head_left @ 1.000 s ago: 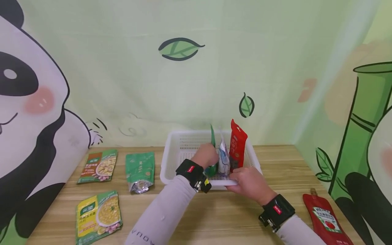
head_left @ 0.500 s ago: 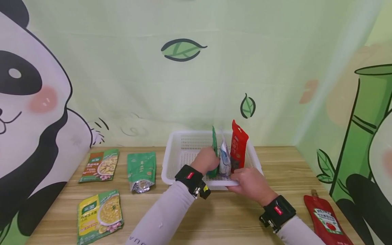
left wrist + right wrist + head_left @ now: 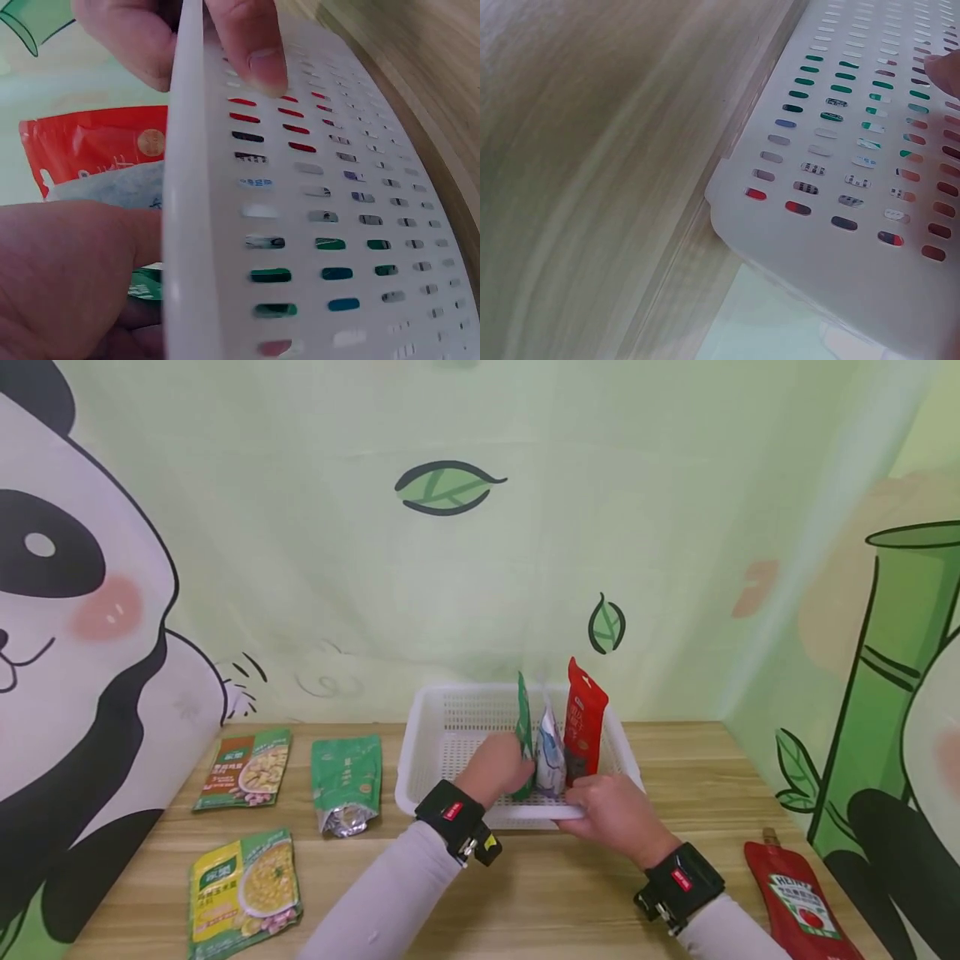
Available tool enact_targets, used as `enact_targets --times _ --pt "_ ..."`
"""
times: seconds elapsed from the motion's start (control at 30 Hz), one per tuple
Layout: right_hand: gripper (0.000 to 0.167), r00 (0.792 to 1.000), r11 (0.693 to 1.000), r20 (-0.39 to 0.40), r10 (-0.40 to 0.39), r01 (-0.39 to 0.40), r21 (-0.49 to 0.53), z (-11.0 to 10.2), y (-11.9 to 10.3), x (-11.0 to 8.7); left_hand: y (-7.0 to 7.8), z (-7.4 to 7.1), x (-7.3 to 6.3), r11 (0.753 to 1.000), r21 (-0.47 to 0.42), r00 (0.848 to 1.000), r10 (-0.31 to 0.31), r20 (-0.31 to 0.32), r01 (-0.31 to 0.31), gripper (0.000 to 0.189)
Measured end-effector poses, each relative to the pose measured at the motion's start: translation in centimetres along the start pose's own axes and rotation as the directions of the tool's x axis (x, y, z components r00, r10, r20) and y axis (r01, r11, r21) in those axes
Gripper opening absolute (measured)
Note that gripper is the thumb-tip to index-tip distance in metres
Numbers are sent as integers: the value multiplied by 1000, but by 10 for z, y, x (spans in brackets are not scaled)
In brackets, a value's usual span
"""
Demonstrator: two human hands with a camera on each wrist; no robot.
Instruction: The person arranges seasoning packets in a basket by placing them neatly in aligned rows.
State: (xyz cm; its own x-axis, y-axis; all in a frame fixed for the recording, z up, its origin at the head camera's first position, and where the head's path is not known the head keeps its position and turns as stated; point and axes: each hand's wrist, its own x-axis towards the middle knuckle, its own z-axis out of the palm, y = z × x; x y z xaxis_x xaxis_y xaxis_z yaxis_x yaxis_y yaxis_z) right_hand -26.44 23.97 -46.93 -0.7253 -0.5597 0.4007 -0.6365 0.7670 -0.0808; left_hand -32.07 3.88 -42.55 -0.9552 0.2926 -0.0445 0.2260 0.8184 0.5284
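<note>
A white perforated plastic basket [image 3: 406, 768] stands at the back of the table, holding three upright pouches. Leftmost is a green pouch [image 3: 522, 714]; beside it is a white-and-blue pouch [image 3: 551, 756], then a tall red pouch [image 3: 586, 722]. My left hand [image 3: 491, 768] reaches over the front rim and pinches the green pouch low down, the fingertips mostly hidden. With my right hand [image 3: 618, 818] I grip the front rim near its right corner; in the left wrist view that thumb presses on the outer wall [image 3: 300, 225]. The right wrist view catches one fingertip [image 3: 945, 73] on the wall.
Left of the basket lie a green pouch with a silver bottom [image 3: 347, 777], a brown-and-green food packet [image 3: 243, 768] and a yellow-and-green one [image 3: 243, 893]. A red spouted ketchup pouch [image 3: 798, 897] lies at the right. A printed cloth backdrop [image 3: 315, 568] rises behind the table.
My left hand and forearm have shifted slightly left and down, and more of the green pouch shows. The right hand keeps its hold on the rim. The view has tilted a little.
</note>
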Motion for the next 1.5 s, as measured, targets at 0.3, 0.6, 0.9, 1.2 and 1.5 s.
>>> enact_targets --times 0.3,0.6,0.9,1.2,1.5 --pt "25 1000 1000 -4 -5 4 -18 0 1 1 -6 -18 -38 988 -28 980 145 -136 -150 15" --pt "23 1000 1000 4 -10 10 16 1 -1 -1 -42 -51 -83 973 -167 846 49 -531 -161 20" --pt "22 1000 1000 -2 23 -23 20 1 -2 -1 -138 -74 -93 958 -260 810 -247 -532 121 32" --pt "25 998 997 32 61 -62 34 -1 -1 1 -211 -81 -88 906 -91 892 -422 -160 412 42" --pt "20 997 996 39 65 -67 64 -1 -4 2 -224 -87 -82 864 -86 867 -499 -3 497 70"
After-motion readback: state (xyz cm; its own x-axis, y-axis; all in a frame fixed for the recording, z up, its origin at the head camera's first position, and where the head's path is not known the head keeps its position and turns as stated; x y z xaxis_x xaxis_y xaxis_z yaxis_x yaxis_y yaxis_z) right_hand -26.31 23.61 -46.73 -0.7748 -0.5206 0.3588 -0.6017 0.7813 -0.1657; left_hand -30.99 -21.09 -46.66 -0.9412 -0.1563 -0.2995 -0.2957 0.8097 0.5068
